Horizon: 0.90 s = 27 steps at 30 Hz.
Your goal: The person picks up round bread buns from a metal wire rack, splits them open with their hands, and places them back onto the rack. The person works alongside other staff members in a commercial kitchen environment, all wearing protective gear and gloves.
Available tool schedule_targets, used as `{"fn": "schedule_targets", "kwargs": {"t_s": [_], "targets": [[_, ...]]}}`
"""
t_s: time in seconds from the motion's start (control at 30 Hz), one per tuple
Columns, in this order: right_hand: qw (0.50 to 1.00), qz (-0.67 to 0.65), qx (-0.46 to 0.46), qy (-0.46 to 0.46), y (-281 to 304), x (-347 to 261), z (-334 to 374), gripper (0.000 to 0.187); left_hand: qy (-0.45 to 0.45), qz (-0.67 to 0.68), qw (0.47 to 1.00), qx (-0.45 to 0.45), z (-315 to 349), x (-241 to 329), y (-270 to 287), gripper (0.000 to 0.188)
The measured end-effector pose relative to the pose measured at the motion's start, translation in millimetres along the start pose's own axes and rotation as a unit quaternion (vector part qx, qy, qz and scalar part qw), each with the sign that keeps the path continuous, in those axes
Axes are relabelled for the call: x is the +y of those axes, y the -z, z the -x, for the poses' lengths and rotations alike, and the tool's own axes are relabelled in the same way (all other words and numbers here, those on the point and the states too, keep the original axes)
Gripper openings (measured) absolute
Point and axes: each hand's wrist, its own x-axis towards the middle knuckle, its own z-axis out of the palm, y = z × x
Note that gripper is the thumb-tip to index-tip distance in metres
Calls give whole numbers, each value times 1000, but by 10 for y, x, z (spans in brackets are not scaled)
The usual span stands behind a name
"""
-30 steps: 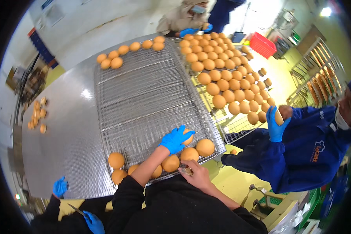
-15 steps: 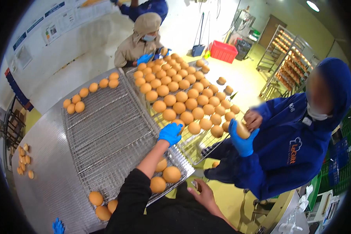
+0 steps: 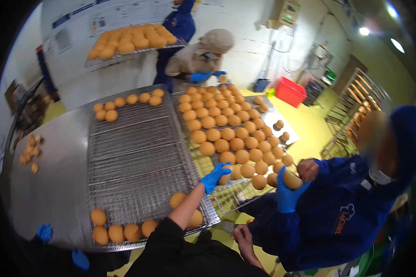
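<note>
Bread pieces [image 3: 31,150]: lay heaped at the left of the metal surface [image 3: 55,198].
Gloved hands [image 3: 45,232]: a blue pair, not the wearer's own, showed at the lower left.
Raised tray [image 3: 129,40]: was held up near the wall behind, loaded with buns.
Left wire rack [image 3: 134,161]: lay on the surface, with buns along its far and near edges, its middle bare.
Left grip [image 3: 212,180]: blue-gloved, fingers closed around a golden-brown bun [image 3: 224,176].
Held bun: was at the near left corner of the right wire rack [image 3: 245,190], beside its closely set buns; whether it was lifted, I could not tell.
Right grip [image 3: 243,237]: bare, fingers curled, below the right wire rack; what it pinched could not be told.
Co-worker's glove [image 3: 289,196]: held a longish bun [image 3: 292,180].
Red crate [image 3: 291,91]: stood on the floor [image 3: 326,111] behind.
</note>
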Motion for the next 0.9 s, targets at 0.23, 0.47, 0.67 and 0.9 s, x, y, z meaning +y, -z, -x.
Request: {"fn": "schedule_targets", "kwargs": {"t_s": [0.23, 0.47, 0.67, 0.9], "targets": [[991, -32, -97, 81, -582, -104, -338, 12, -160, 407, 899, -24, 2178, 522, -306, 74], [971, -37, -232, 42, -1061, 122, 389, 11, -327, 494, 805, 12, 3478, 538, -435, 70], [966, 40, -251, 36, -1190, 607, 1169, 11, -347, 562, 750, 16, 4271, 356, -465, 67], [959, 75, -269, 51, -1263, 951, 1830, 12, -348, 545, 762, 35, 4859, 205, -568, 67]]}}
